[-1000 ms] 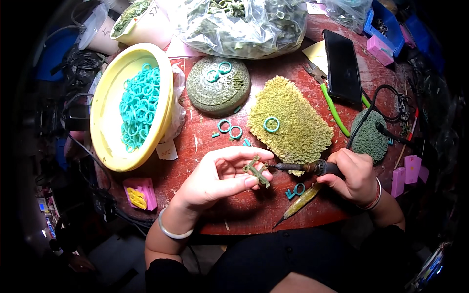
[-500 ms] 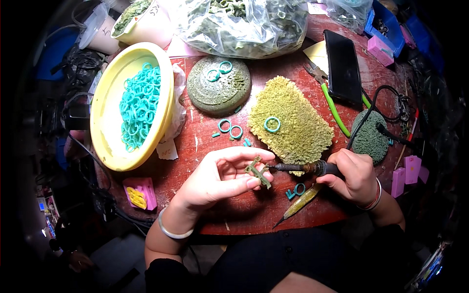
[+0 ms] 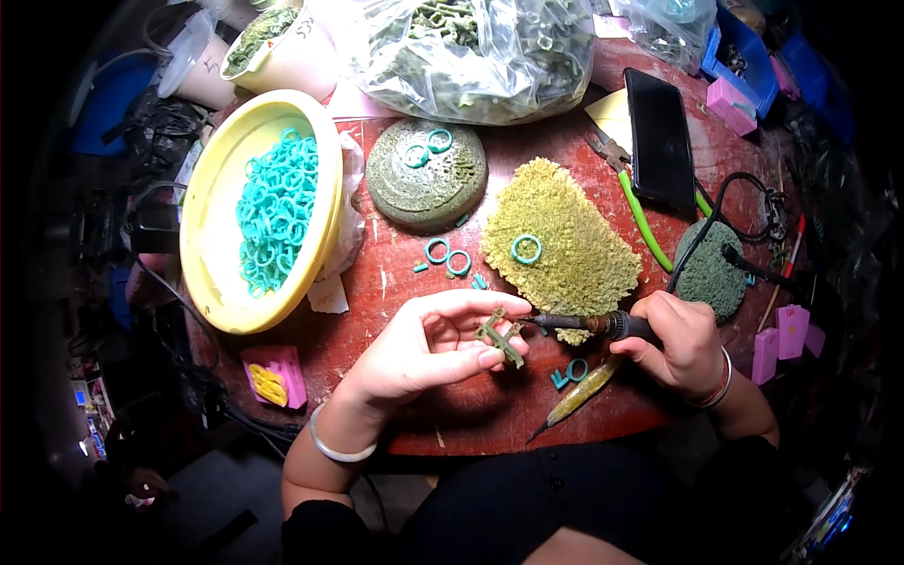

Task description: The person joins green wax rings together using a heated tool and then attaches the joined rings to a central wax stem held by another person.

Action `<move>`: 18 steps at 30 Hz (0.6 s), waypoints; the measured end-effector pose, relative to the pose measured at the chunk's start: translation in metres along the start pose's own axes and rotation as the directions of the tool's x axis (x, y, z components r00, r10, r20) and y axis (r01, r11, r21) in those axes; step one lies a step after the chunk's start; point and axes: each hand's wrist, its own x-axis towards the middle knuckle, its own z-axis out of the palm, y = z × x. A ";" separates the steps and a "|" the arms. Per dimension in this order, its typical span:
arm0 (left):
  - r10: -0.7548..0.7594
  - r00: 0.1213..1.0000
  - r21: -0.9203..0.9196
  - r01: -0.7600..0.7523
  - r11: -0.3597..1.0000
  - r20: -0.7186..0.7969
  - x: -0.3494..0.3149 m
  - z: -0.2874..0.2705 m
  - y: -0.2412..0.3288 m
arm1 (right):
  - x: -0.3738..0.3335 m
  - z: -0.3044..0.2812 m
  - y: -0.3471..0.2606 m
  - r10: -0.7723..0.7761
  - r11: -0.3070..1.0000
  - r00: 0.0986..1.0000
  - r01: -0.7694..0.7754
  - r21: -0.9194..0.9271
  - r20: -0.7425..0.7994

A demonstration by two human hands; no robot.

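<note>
My left hand [image 3: 400, 350] holds a small dark-green branched piece [image 3: 502, 345], like a wax casting part, between thumb and fingers. In my right hand [image 3: 686, 347] is a soldering-iron-like pen [image 3: 593, 324] with a black cord. Its thin tip points left and lies close to the green piece; contact cannot be made out. Just beyond both hands, a turquoise ring [image 3: 540, 250] rests on a rough yellow-green block [image 3: 565, 217]. Below the pen lie another turquoise ring [image 3: 577, 379] and a pointed tool with a yellowish handle [image 3: 581, 395].
A tilted yellow basin [image 3: 191, 221] of turquoise rings [image 3: 278, 212] stands left. Behind are a round grey-green disc [image 3: 428, 193] and a clear bag [image 3: 471, 89] of green pieces. To the right lie green-handled pliers [image 3: 643, 217], a black phone [image 3: 658, 141] and a green pad [image 3: 713, 273].
The green piece has turned slightly in my left fingers, showing more of its branches. The pen tip sits a little higher against it. The whole view has shifted slightly.
</note>
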 end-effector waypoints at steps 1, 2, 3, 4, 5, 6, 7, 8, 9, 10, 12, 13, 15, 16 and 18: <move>-0.002 1.000 -0.007 0.002 1.000 0.003 0.000 0.000 0.000 | 0.000 0.000 0.000 0.006 1.000 1.000 -0.006 0.008 0.002; -0.005 1.000 -0.015 0.005 1.000 0.002 0.000 -0.001 -0.001 | 0.001 0.000 -0.001 0.003 1.000 1.000 -0.003 0.008 0.001; -0.003 1.000 -0.014 0.003 1.000 0.000 0.000 0.000 0.000 | 0.001 -0.001 -0.002 0.001 1.000 1.000 -0.001 0.007 0.007; 0.000 1.000 -0.009 0.000 1.000 0.000 0.000 0.001 0.000 | 0.002 -0.001 -0.002 0.000 1.000 1.000 0.000 0.006 0.014; 0.001 1.000 -0.005 -0.001 1.000 0.001 0.000 0.001 0.000 | 0.002 -0.002 -0.002 0.000 1.000 1.000 0.000 0.007 0.015; 0.001 1.000 -0.006 -0.001 1.000 0.000 0.000 0.001 0.000 | 0.001 -0.002 -0.003 -0.002 1.000 1.000 0.002 -0.008 0.020; 0.006 1.000 -0.001 -0.006 1.000 0.005 0.000 0.001 0.001 | 0.001 -0.002 -0.003 -0.004 1.000 1.000 0.004 -0.022 0.026; 0.011 1.000 0.005 -0.011 1.000 0.010 0.000 0.001 0.002 | 0.001 -0.002 -0.003 -0.004 1.000 1.000 0.004 -0.022 0.026; 0.012 1.000 0.005 -0.012 1.000 0.009 0.000 0.002 0.001 | 0.001 -0.002 -0.003 0.000 1.000 1.000 0.000 -0.015 0.021; 0.011 1.000 -0.004 -0.011 1.000 0.009 0.000 0.002 0.000 | 0.001 -0.001 -0.003 0.004 1.000 1.000 -0.004 -0.008 0.015; 0.016 1.000 -0.010 -0.016 1.000 0.007 0.000 0.001 0.000 | 0.001 -0.001 -0.001 0.002 1.000 1.000 -0.002 -0.004 0.012; 0.008 1.000 -0.008 -0.008 1.000 0.009 0.000 0.001 0.001 | 0.001 -0.001 -0.001 0.003 1.000 1.000 -0.003 0.000 0.011; 0.001 1.000 -0.008 0.000 1.000 0.013 0.000 0.000 0.000 | 0.000 -0.001 -0.002 0.004 1.000 1.000 -0.004 -0.005 0.015; 0.005 1.000 -0.007 -0.005 1.000 0.012 0.001 0.000 0.000 | 0.000 0.000 -0.002 0.006 1.000 1.000 -0.006 -0.008 0.020; 0.008 1.000 -0.005 -0.008 1.000 0.012 0.001 0.000 0.001 | 0.000 -0.001 -0.002 0.004 1.000 1.000 -0.003 -0.012 0.021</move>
